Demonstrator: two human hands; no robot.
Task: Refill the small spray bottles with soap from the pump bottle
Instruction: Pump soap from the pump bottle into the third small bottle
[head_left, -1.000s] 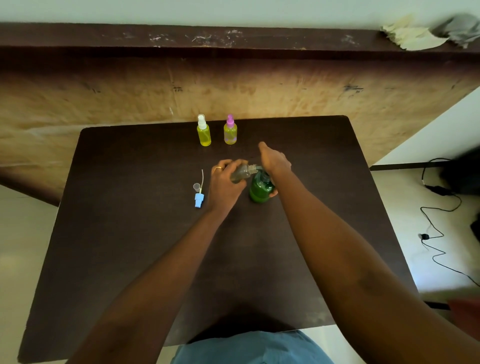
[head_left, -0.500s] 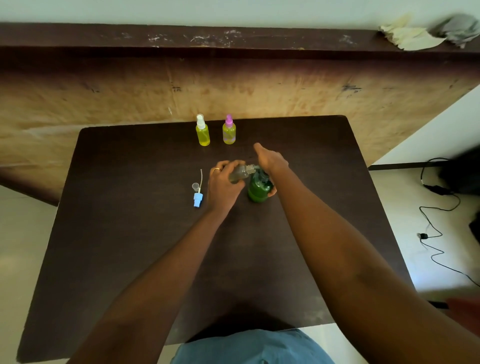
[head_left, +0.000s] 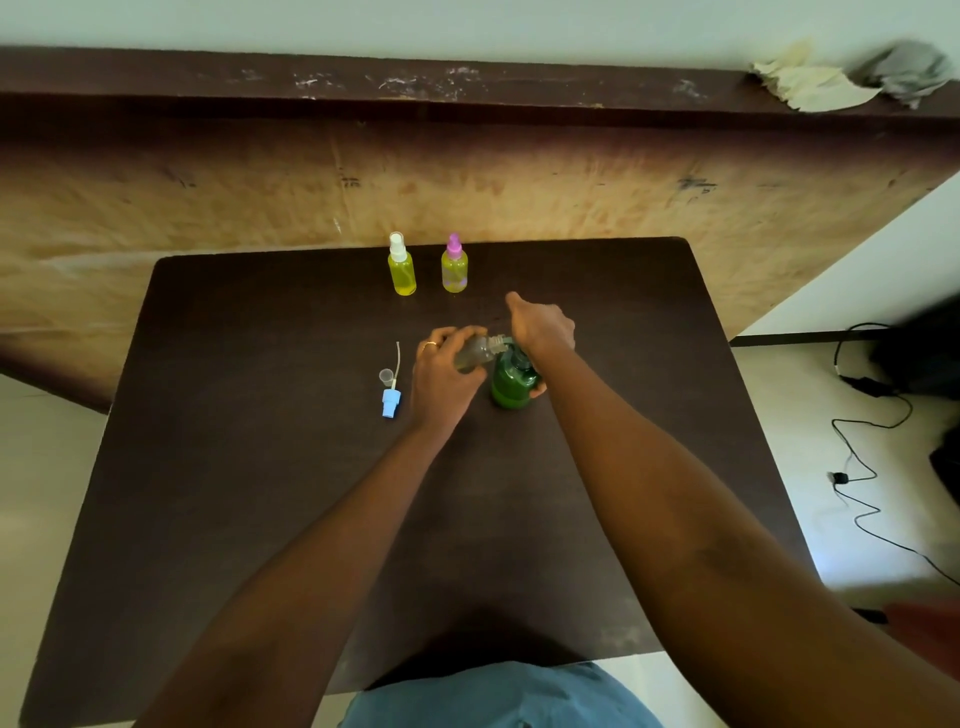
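Observation:
On the dark table (head_left: 260, 493) stands a green pump bottle (head_left: 511, 384). My right hand (head_left: 543, 325) rests on top of its pump head, thumb wrapped round the bottle's right side. My left hand (head_left: 441, 374) grips a small clear spray bottle (head_left: 475, 353), uncapped and tilted with its neck at the pump's spout. Its blue spray cap (head_left: 390, 402) with a white tube lies to the left, next to a small clear cover (head_left: 385, 375). Two capped spray bottles of yellow liquid stand at the back: one with a white top (head_left: 401, 265), one with a pink top (head_left: 454, 264).
A worn wooden panel (head_left: 571, 182) rises behind the table, with crumpled cloths (head_left: 831, 83) on its ledge. Black cables (head_left: 872, 467) trail on the floor to the right. My blue clothing (head_left: 498, 696) shows at the table's near edge.
My right hand has sunk slightly on the pump head over the last second. The left hand keeps the clear bottle at the spout.

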